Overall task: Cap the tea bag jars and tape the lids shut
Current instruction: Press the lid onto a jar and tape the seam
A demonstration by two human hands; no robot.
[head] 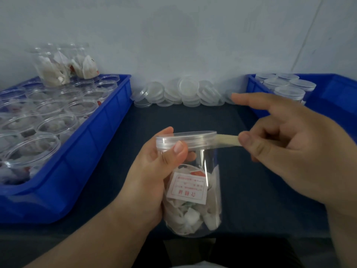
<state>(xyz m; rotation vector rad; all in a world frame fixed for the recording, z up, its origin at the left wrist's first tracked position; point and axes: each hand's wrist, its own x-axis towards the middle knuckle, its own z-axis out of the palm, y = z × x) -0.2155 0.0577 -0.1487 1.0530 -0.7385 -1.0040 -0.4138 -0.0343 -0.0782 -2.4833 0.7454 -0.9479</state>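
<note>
My left hand (154, 171) grips a clear plastic jar (199, 194) of tea bags, held upright above the dark table, thumb pressed on the edge of its clear lid (185, 140). A white label with red print shows through the jar wall. From the lid's right side a strip of tape (228, 141) stretches out to my right hand (286, 144), which pinches the strip's end between thumb and curled fingers, index finger pointing left.
A blue bin (108, 136) at the left holds several open jars of tea bags, with two more jars stacked at its back. Loose clear lids (179, 93) are piled along the wall. Another blue bin (332, 97) at the right holds capped jars.
</note>
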